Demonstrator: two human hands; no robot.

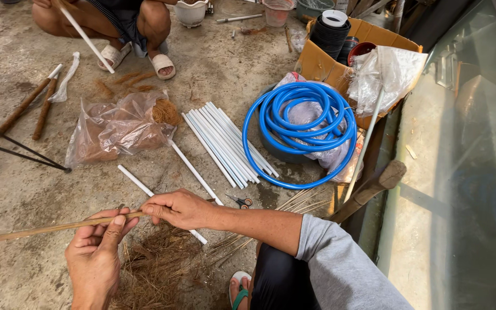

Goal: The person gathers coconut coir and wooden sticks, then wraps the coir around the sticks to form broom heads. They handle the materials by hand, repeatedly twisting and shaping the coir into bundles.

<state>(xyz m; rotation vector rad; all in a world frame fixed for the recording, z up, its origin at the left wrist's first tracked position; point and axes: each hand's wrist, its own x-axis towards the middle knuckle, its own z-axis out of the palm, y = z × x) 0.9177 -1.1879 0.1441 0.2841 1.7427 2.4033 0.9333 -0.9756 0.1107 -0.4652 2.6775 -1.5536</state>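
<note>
Bamboo stick (pixel 47 228), left hand (pixel 96 255) cradling, right hand (pixel 176 208) pinching

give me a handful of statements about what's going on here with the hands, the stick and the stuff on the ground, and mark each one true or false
1. Both the left hand and the right hand grip one thin brown stick. True.
2. The coiled hose is red. False: it is blue.
3. A bundle of white tubes lies on the ground beside the hose. True.
4. The scissors are in the right hand. False: they lie on the ground near the right wrist.
5. A second person squats at the top of the view. True.
6. The cardboard box is closed. False: it stands open.
</note>
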